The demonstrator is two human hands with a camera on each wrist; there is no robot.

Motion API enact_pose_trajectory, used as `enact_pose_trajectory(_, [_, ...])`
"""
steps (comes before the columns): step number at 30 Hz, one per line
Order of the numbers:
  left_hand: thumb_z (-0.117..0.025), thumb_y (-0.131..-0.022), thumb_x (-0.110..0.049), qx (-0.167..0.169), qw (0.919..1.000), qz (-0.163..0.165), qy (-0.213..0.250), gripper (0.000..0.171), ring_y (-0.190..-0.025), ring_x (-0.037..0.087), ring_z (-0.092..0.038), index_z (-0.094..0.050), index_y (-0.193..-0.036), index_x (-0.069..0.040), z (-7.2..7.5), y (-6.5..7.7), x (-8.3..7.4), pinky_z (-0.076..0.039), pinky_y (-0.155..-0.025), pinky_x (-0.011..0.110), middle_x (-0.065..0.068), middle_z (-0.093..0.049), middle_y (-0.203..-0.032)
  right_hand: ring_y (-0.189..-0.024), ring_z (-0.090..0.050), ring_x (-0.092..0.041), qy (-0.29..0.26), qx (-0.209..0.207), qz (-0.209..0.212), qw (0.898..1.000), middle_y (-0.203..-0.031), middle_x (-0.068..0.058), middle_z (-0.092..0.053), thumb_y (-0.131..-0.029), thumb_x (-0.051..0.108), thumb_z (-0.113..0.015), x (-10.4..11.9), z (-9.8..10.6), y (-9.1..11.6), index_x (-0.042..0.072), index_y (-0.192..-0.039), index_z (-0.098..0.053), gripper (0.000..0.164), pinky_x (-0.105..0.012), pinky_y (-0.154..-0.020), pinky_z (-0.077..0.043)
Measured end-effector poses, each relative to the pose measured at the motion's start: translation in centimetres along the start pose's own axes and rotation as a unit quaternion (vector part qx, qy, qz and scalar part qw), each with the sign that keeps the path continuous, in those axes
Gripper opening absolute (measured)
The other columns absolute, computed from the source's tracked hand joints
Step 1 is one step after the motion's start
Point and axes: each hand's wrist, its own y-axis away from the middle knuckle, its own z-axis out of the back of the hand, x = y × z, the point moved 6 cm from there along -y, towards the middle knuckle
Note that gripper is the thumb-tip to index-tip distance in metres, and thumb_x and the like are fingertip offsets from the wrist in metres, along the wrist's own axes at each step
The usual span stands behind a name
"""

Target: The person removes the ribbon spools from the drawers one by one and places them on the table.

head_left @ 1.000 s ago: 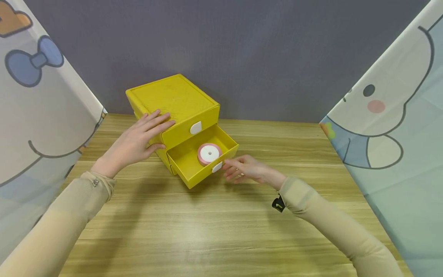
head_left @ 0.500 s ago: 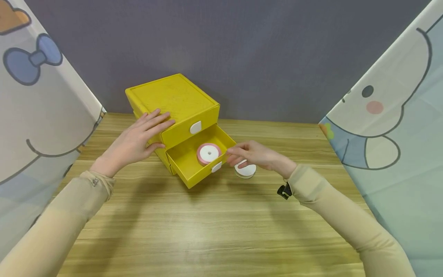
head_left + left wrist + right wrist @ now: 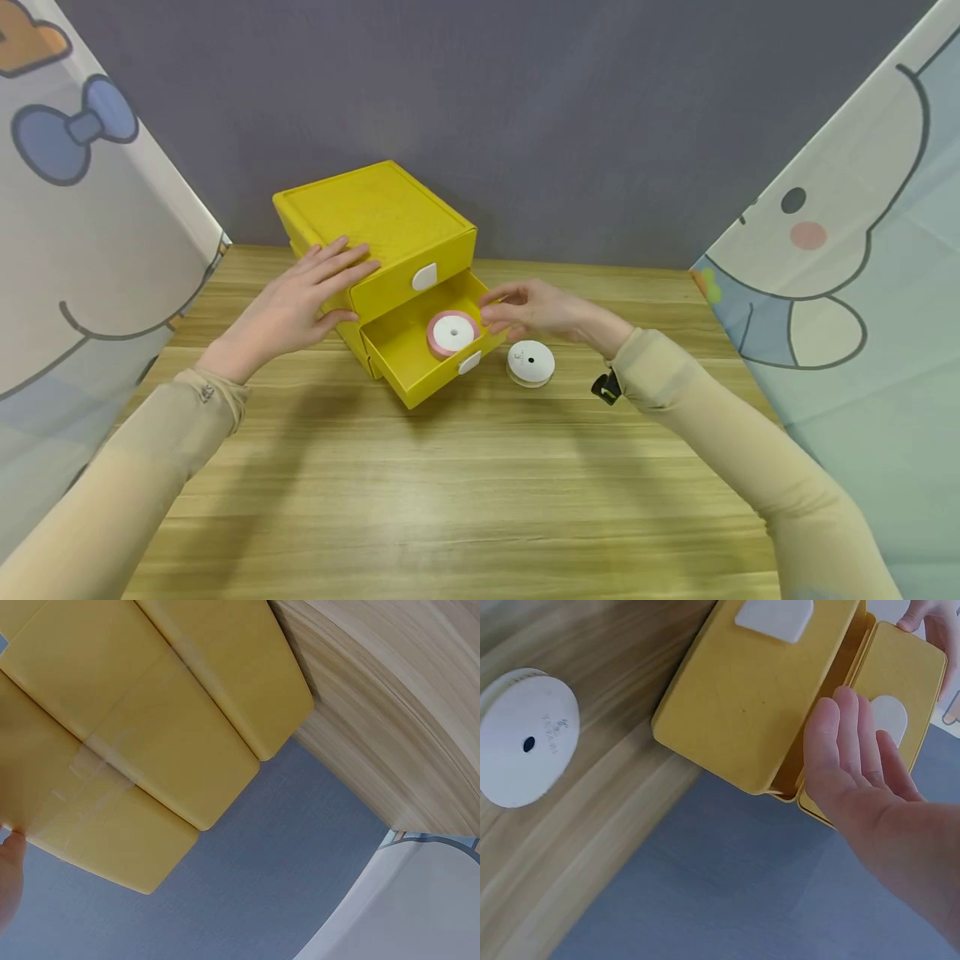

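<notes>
Hovering at the right edge of the open drawer [image 3: 431, 385], the right hand [image 3: 543, 312] holds nothing that I can see, its fingers extended and the thumb apart from them; from where I stand I cannot tell whether it touches the rim. The left hand [image 3: 303, 292] lies spread on the near left edge of the yellow drawer cabinet [image 3: 378, 208], left of centre in the frame. My judgement is that the right hand is on its way into the drawer. It would do best to dip in from above, pinch the spool by its rim and lift straight up, clear of the drawer front, with the left hand pressing so the cabinet doesn't slide.

The pink ribbon spool [image 3: 444, 337] lies flat inside, near centre frame: white disc face, small centre hole, pink band around it. A white ribbon spool [image 3: 524, 367] with faint print rests on the counter [image 3: 420, 500], right of the drawer.
</notes>
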Motion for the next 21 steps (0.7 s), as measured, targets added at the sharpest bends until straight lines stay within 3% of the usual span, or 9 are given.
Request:
enact_pose_trajectory(7, [-0.078, -0.078, -0.01, 0.0, 1.0, 0.001, -0.001, 0.08, -0.147, 0.032, -0.025, -0.04, -0.148, -0.018, 0.1, 0.0, 0.0, -0.019, -0.123, 0.052, 0.011, -0.037, -0.154, -0.123, -0.056, -0.035, 0.015, 0.002, 0.023, 1.0, -0.137, -0.02, -0.054, -0.096, 0.021, -0.059, 1.5, -0.1, -0.7, 0.007, -0.14, -0.046, 0.048, -0.053, -0.103, -0.048])
enact_pose_trajectory(13, [-0.077, -0.079, -0.011, -0.001, 1.0, -0.002, 0.001, 0.08, -0.147, 0.032, -0.025, -0.039, -0.148, -0.019, 0.0, 0.1, 0.0, -0.018, -0.123, 0.051, 0.01, -0.036, -0.155, -0.125, -0.054, -0.037, 0.037, 0.009, 0.039, 0.999, -0.137, -0.017, -0.054, -0.095, 0.022, -0.06, 2.4, -0.3, -1.5, 0.007, -0.141, -0.044, 0.051, -0.046, -0.101, -0.051])
enact_pose_trajectory(21, [-0.077, -0.079, -0.011, -0.002, 1.0, -0.002, 0.0, 0.08, -0.147, 0.032, -0.025, -0.039, -0.148, -0.019, 0.0, 0.1, -0.1, -0.018, -0.124, 0.05, 0.01, -0.036, -0.155, -0.116, -0.057, -0.028, 0.064, -0.009, 0.039, 0.997, -0.131, -0.013, -0.057, -0.091, 0.025, -0.066, 2.7, -0.7, -2.7, 0.008, -0.14, -0.047, 0.056, -0.046, -0.098, -0.052])
